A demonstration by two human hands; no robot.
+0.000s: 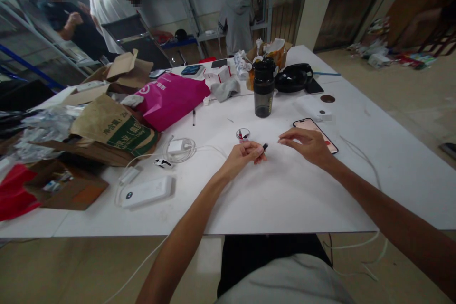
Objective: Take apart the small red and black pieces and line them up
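Black piece [265, 147]: on the near side of the bottle [263, 88] | left hand [247, 153]: fingers pinching it | right hand [306, 142]: fingers narrow, cannot tell if holding | progress: piece in hand, not set down; remainder unclear | round dish [237, 134], near-left of bottle: red and dark bits | cardboard box [71, 198], well left of bottle: small packets [53, 184]

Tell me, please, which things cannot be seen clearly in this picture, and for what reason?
All in the head view:
Small black thing in the left hand: what it is; the hand covers part of it.
Right hand: whether it holds anything; too small and blurred.
Phone: part of its screen; the right hand hides it.
Red thing: its full shape; the left edge cuts it off.
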